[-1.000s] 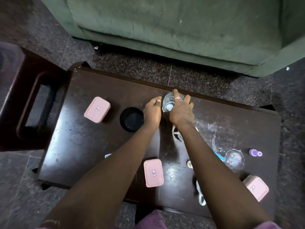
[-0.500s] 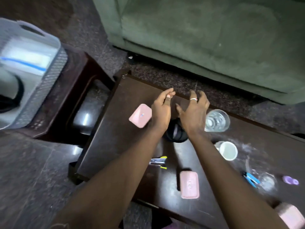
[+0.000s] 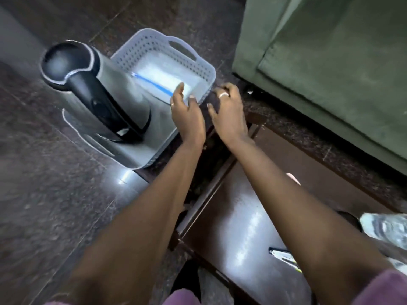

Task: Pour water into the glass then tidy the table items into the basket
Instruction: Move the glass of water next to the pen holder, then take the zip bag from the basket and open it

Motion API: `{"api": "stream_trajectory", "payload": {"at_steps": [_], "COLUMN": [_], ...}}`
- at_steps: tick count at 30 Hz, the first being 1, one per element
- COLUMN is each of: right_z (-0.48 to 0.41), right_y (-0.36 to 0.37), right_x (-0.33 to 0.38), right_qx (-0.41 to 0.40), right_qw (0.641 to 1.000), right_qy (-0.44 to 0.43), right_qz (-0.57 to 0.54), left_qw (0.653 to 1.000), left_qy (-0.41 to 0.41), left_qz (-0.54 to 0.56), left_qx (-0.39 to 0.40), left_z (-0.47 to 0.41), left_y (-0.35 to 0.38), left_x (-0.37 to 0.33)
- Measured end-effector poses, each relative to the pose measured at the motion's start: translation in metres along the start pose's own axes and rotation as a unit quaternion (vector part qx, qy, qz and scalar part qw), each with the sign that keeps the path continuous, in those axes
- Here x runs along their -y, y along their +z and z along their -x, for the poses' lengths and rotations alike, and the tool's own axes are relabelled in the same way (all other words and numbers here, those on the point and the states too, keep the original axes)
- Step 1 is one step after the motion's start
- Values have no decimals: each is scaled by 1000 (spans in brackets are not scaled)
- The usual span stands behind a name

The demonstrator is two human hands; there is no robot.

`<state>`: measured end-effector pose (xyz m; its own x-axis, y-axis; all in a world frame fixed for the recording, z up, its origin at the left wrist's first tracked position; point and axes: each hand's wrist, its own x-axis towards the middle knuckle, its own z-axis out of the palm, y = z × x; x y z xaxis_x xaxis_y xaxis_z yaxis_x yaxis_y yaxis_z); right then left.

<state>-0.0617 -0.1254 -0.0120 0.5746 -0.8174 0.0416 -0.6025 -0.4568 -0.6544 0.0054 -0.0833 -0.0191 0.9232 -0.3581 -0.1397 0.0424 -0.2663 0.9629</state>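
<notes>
Both hands carry a dark object to the basket's near rim.

The left hand (image 3: 187, 113) and right hand (image 3: 226, 111) face each other, fingers curled and pressed onto a dark round object (image 3: 212, 104), too blurred to name, seemingly clamped from both sides so it stays level over the grey perforated basket (image 3: 154, 45). The basket sits on a side stand, already holding a steel kettle (image 3: 97, 93) and a clear zip bag (image 3: 163, 84). The glass (image 3: 387, 230) of water stands at the coffee table (image 3: 237, 227)'s right edge, with a stapler (image 3: 284, 256) near it, still to be tidied.
</notes>
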Motion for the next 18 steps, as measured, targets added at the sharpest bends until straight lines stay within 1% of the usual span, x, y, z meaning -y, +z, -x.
{"api": "stream_trajectory", "payload": {"at_steps": [1, 2, 3, 4, 5, 6, 9, 11, 15, 18], "right_z": [-13, -27, -39, -49, -59, -70, -91, -98, -105, -107], "right_y": [9, 19, 27, 33, 40, 48, 69, 80, 97, 101], "right_x": [8, 16, 22, 26, 31, 34, 43, 46, 50, 52], "right_qx": [23, 52, 84, 108, 131, 146, 197, 209, 215, 215], "right_qw": [1000, 998, 996, 994, 991, 988, 977, 971, 966, 965], "right_qy": [-12, -13, -4, 11, 28, 45, 77, 96, 63, 50], "right_qz": [11, 18, 17, 11, -6, -9, 37, 62, 131, 143], "left_qw": [999, 994, 983, 971, 958, 951, 942, 935, 939, 936], "left_qy": [-43, -107, -179, -239, -281, -301, -316, -315, -303, -318], "left_qz": [-18, -31, -18, 21, 47, 56, 96, 139, 145, 135], "left_qx": [-9, -16, -20, -22, -29, -31, -65, -79, -74, -65], "left_z": [-17, -36, -50, -59, -68, -77, -95, -101, -115, -124], "left_y": [0, 0, 2, 4, 5, 5, 4, 2, 1, -1], "left_x": [0, 4, 6, 7, 9, 11, 22, 26, 35, 37]}}
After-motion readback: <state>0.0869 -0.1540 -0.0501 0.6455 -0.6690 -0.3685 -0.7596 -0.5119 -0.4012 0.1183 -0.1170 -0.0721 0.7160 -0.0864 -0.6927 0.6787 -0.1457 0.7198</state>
